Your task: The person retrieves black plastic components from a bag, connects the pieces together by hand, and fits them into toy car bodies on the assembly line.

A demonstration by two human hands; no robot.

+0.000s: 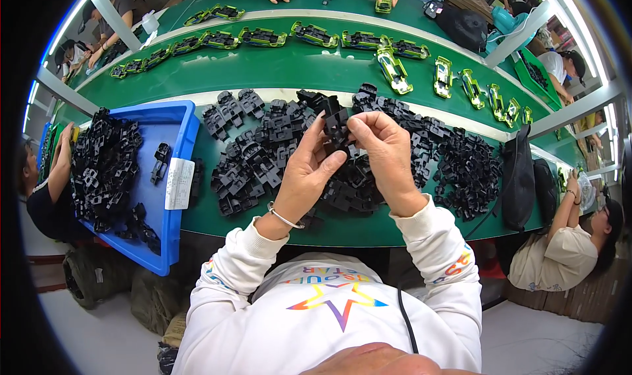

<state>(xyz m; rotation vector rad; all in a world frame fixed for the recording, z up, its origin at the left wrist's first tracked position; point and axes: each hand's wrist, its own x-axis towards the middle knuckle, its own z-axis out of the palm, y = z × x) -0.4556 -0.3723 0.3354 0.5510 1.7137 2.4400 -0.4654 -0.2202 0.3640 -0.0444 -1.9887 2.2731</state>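
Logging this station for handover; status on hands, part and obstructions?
Left hand holds black part. Right hand against its right side, grip unclear. Loose parts heaped close beneath both hands.

Fisheye view, brightly and fairly evenly lit by white light strips [590,39] at upper left and right. Pale glare marks the green work surface [257,71]; the piled black parts [253,158] lose detail in shadow. Straight edges bow toward the dark circular border, where distant detail softens.
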